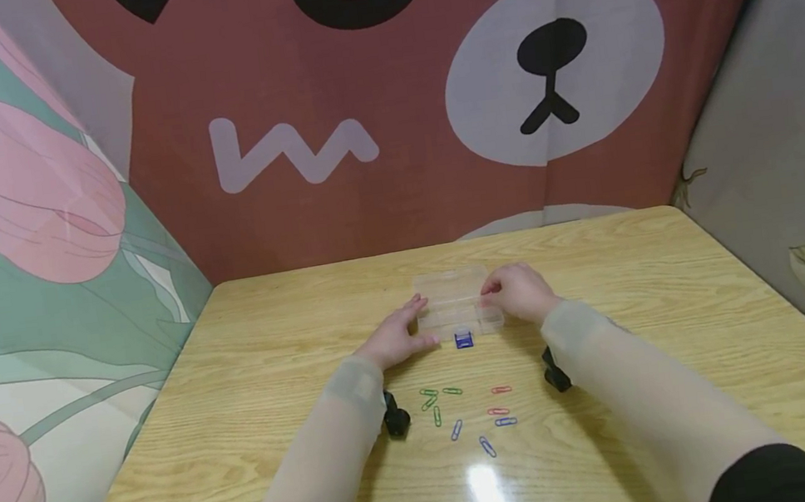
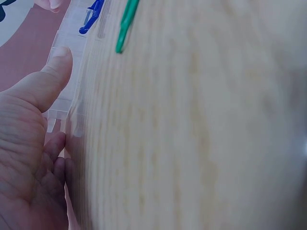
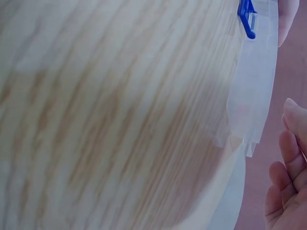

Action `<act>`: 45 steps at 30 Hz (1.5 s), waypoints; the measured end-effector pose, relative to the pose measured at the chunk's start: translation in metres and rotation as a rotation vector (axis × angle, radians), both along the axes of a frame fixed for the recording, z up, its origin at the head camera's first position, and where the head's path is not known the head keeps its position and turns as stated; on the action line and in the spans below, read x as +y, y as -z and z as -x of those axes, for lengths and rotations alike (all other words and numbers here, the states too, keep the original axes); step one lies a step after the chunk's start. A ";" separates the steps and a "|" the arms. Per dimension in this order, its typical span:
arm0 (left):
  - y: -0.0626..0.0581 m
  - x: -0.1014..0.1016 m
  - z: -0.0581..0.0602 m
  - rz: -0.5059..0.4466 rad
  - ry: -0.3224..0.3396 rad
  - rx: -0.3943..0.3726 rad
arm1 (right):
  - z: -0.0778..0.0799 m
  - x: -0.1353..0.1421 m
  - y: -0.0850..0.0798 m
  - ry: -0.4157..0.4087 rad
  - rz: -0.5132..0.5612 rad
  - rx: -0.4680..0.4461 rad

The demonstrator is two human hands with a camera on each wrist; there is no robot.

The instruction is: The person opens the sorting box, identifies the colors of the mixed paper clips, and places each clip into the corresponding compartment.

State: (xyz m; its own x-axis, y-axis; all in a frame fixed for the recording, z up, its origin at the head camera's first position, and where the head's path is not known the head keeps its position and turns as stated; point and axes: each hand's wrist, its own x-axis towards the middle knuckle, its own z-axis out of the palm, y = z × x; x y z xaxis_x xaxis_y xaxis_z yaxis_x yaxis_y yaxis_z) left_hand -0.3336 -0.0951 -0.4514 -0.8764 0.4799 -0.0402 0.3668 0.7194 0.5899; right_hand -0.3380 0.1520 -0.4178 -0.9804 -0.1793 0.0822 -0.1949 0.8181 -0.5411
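Observation:
A clear plastic box [image 1: 449, 319] with its lid [image 1: 449, 284] raised stands toward the back of the table, a blue latch [image 1: 464, 340] at its front. My left hand [image 1: 401, 335] rests against the box's left side, thumb and fingers spread. At the right end, my right hand [image 1: 520, 291] hovers over the box with thumb and fingers bent together. A small reddish bit [image 1: 485, 303] shows just below its fingertips; I cannot tell whether they pinch it. In the right wrist view the fingers [image 3: 290, 148] are curled beside the box wall.
Nearer me on the table [image 1: 292, 331] lie several green paper clips [image 1: 430, 399], two red paper clips [image 1: 498, 412] and three blue paper clips [image 1: 488, 446]. Printed cloth [image 1: 395, 193] hangs behind the back edge.

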 end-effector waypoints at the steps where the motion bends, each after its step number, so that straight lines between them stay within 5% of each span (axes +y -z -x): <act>1: 0.000 0.000 0.000 -0.001 0.001 0.001 | -0.001 0.000 0.000 -0.003 0.000 0.004; 28: 0.000 0.000 -0.001 -0.007 -0.013 -0.020 | -0.046 -0.002 -0.010 -0.172 0.192 -0.090; 45: 0.002 0.000 0.000 -0.021 -0.013 -0.024 | -0.080 0.001 -0.005 -0.214 0.132 -0.142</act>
